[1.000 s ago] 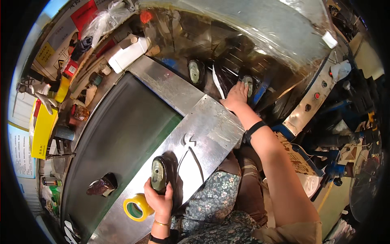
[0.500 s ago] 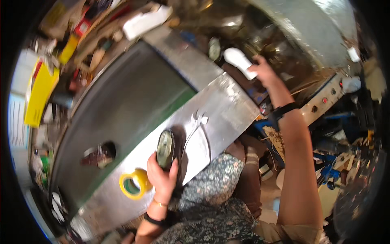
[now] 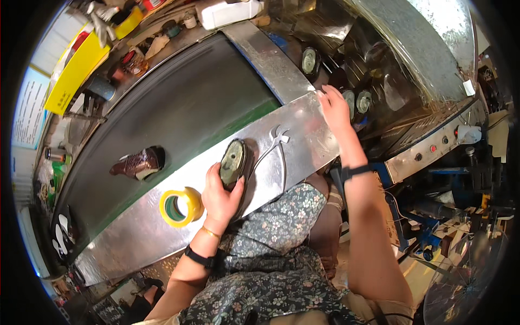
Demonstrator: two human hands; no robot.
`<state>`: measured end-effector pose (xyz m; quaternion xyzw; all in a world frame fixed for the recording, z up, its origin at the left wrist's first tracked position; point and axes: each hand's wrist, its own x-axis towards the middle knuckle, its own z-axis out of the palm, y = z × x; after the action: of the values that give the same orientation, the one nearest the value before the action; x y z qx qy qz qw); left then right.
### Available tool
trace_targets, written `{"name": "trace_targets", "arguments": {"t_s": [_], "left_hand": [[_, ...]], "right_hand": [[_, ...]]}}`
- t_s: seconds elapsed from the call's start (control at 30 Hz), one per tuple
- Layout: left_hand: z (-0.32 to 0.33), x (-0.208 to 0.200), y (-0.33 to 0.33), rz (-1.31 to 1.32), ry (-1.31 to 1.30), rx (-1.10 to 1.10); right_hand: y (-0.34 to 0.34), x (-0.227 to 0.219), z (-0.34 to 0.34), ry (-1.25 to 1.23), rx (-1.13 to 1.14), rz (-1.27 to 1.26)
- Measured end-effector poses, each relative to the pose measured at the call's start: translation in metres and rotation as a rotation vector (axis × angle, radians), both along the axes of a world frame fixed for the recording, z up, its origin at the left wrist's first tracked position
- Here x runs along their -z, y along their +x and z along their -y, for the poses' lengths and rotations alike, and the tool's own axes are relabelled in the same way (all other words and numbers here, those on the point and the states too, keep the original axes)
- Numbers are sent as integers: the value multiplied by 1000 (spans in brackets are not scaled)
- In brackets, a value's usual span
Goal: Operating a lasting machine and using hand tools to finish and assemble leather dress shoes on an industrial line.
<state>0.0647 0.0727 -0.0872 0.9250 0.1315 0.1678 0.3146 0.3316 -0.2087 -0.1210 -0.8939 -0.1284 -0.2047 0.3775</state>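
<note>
My left hand (image 3: 221,196) is closed round a dark shoe (image 3: 234,161) on its last, bottom side up, over a metal ledge (image 3: 130,238). The shoe's pale greenish underside faces me. My right hand (image 3: 336,112) is above the ledge's far right corner, its fingers loosely bent and nothing seen in them. Between the hands lie metal lasting pincers (image 3: 278,142) with long curved handles. A roll of yellow tape (image 3: 168,208) stands beside my left hand. On the dark conveyor belt (image 3: 189,108) rests a glossy brown shoe upper (image 3: 138,164).
Past my right hand, more shoes (image 3: 311,61) sit bottom up in a dark machine bay. A control panel (image 3: 428,151) with buttons is at the right. White sole-shaped pieces (image 3: 62,233) lie at the far left. A yellow box (image 3: 76,67) and a white container (image 3: 230,13) stand behind the belt.
The white sole-like piece in my right hand is no longer seen there. That hand has come nearer, to the ledge's corner. My left hand still holds the shoe; the view has shifted.
</note>
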Motion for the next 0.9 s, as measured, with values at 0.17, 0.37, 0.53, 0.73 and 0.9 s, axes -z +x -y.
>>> {"name": "trace_targets", "arguments": {"t_s": [0.17, 0.37, 0.53, 0.73, 0.9], "left_hand": [[-34, 0, 13, -206, -879, -13], [44, -107, -52, -122, -1659, 77], [41, -107, -109, 540, -326, 724], [71, -113, -140, 658, 292, 1069], [106, -145, -148, 638, 309, 978]], "right_hand": [[-203, -17, -53, 579, -407, -681], [-333, -121, -82, 1529, -472, -1020], [-357, -151, -20, 2033, -868, -998], [-401, -148, -10, 1984, -541, -857], [-422, -150, 10, 2039, -693, -777]]}}
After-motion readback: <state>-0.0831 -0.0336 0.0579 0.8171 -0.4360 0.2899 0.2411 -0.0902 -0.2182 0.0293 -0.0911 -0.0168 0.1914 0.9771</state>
